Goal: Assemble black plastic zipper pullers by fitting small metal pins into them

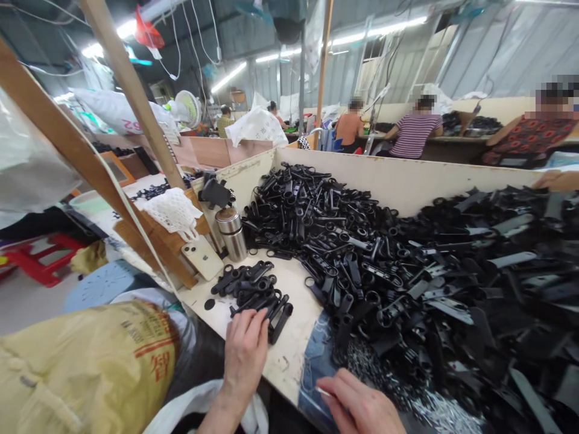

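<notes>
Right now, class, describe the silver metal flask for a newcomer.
Find the big heap of black plastic parts on the pale wooden worktable. At its left edge, beside the white rectangular smartphone, stands the flask. Unlike the dark parts and flat phone, it's a shiny cylinder.

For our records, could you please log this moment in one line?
left hand: at black parts | right hand: pinching small pale piece

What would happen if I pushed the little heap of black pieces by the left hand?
The little heap would probably slide and spread, since its pieces look loose on the pale board. Some might snag, as several have ring-shaped ends. The pieces are likely stiff, perhaps hard plastic, because the long ones look straight.
</notes>
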A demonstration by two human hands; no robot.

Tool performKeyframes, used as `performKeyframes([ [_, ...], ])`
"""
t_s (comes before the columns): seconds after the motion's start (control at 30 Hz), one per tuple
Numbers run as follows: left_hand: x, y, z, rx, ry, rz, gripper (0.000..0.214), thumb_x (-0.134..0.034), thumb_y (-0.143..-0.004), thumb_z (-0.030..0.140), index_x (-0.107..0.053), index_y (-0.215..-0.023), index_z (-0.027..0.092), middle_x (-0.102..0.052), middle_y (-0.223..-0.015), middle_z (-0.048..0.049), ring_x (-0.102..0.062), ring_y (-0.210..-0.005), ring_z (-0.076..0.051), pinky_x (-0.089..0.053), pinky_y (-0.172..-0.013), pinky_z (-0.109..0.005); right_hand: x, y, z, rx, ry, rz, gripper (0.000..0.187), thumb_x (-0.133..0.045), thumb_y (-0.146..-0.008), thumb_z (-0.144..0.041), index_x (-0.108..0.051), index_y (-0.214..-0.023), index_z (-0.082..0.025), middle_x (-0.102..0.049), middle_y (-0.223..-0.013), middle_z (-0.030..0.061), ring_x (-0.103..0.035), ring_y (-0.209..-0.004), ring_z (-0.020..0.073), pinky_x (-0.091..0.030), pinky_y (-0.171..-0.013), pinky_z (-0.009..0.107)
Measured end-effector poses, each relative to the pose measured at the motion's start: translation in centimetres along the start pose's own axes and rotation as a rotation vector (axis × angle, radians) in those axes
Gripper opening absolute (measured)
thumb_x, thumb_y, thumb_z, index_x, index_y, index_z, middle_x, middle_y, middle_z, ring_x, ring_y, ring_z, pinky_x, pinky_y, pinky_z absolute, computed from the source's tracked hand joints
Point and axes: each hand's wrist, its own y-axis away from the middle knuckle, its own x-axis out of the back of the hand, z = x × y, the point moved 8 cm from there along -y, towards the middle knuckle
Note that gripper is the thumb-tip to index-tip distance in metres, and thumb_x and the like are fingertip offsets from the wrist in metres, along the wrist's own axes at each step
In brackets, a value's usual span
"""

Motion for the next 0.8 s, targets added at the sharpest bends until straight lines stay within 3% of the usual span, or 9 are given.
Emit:
performKeyframes([
  [0.07, -0.1, -0.7, -0.4, -0.002, -0.043, -0.038, 0.023, -0.053, -0.101, 0.018, -0.072, -0.113, 0.014, -0.070, -0.094, -0.0091, -0.062, -0.088, -0.028, -0.047, -0.081, -0.043, 0.9, -2.6, -0.6, -0.073, -0.056, -0.010, 0.026, -0.047, -0.102, -0.018, -0.072, -0.105, -0.023, -0.073, -0.088, 0.0032, -0.075, -0.073, 0.0169, -0.055, -0.064, 0.021],
  [0.17, -0.4, -1.4, -0.4, 0.005, -0.081, -0.071, 0.025, -0.052, -0.100, 0.017, -0.074, -0.112, 0.015, -0.069, -0.088, -0.0076, -0.062, -0.084, -0.029, -0.045, -0.075, -0.041, 2.0, -8.4, 0.8, -0.354, -0.056, -0.037, 0.023, -0.053, -0.103, -0.021, -0.073, -0.114, -0.021, -0.076, -0.098, 0.0046, -0.074, -0.087, 0.0176, -0.054, -0.080, 0.023],
  [0.23, -0.4, -1.5, -0.3, 0.019, -0.084, -0.069, 0.028, -0.049, -0.100, 0.016, -0.075, -0.112, 0.015, -0.070, -0.086, -0.0076, -0.063, -0.083, -0.028, -0.045, -0.074, -0.040, 2.2, -12.7, 1.3, -0.409, -0.018, -0.039, 0.023, -0.052, -0.104, -0.019, -0.074, -0.114, -0.019, -0.076, -0.102, 0.0070, -0.073, -0.095, 0.0196, -0.053, -0.087, 0.027],
  [0.3, -0.4, -1.4, -0.4, 0.040, -0.066, -0.062, 0.031, -0.046, -0.100, 0.016, -0.075, -0.113, 0.015, -0.070, -0.086, -0.0079, -0.064, -0.083, -0.028, -0.046, -0.075, -0.040, 1.3, -16.2, 2.0, -0.449, 0.010, -0.075, 0.018, -0.057, -0.104, -0.022, -0.075, -0.102, -0.018, -0.076, -0.099, 0.0076, -0.072, -0.098, 0.0227, -0.054, -0.090, 0.034],
  [0.37, -0.5, -1.3, -0.8, 0.066, -0.028, -0.056, 0.033, -0.044, -0.101, 0.018, -0.074, -0.115, 0.015, -0.071, -0.088, -0.0081, -0.065, -0.085, -0.027, -0.048, -0.077, -0.040, -0.1, -18.3, 2.6, -0.485, 0.031, -0.111, 0.018, -0.064, -0.103, -0.030, -0.071, -0.113, -0.017, -0.072, -0.113, 0.0076, -0.071, -0.100, 0.0228, -0.058, -0.090, 0.041],
  [0.47, -0.6, -1.2, -1.8, 0.112, 0.053, -0.054, 0.034, -0.042, -0.102, 0.023, -0.074, -0.114, 0.018, -0.073, -0.090, -0.0075, -0.069, -0.087, -0.026, -0.053, -0.080, -0.040, -1.9, -19.1, 2.8, -0.504, 0.041, -0.141, 0.029, -0.067, -0.102, -0.035, -0.064, -0.126, -0.018, -0.067, -0.126, 0.0086, -0.069, -0.104, 0.0234, -0.060, -0.089, 0.044],
  [0.53, -0.5, -1.3, -2.3, 0.149, 0.112, -0.056, 0.036, -0.041, -0.102, 0.027, -0.074, -0.113, 0.018, -0.073, -0.089, -0.0069, -0.071, -0.086, -0.025, -0.056, -0.079, -0.038, -1.9, -18.8, 2.8, -0.500, 0.036, -0.123, 0.028, -0.066, -0.102, -0.035, -0.065, -0.124, -0.018, -0.067, -0.124, 0.0083, -0.069, -0.102, 0.0231, -0.060, -0.088, 0.043],
  [0.67, 0.6, -2.1, -2.9, 0.218, 0.213, -0.059, 0.041, -0.041, -0.104, 0.037, -0.075, -0.112, 0.017, -0.072, -0.085, -0.0064, -0.069, -0.071, -0.022, -0.058, -0.069, -0.035, 1.1, -17.5, 2.9, -0.468, 0.018, 0.013, 0.017, -0.062, -0.103, -0.028, -0.073, -0.100, -0.015, -0.075, -0.096, 0.0050, -0.072, -0.087, 0.0198, -0.058, -0.081, 0.036],
  [0.8, 1.4, -3.6, -1.7, 0.311, 0.459, -0.182, 0.048, -0.046, -0.101, 0.053, -0.071, -0.124, 0.019, -0.073, -0.095, -0.0079, -0.068, -0.076, -0.021, -0.055, -0.061, -0.030, 5.4, -15.7, 1.5, -0.363, -0.021, 0.184, 0.027, -0.054, -0.102, -0.022, -0.077, -0.089, -0.017, -0.076, -0.080, 0.0051, -0.071, -0.074, 0.0186, -0.051, -0.070, 0.027],
])
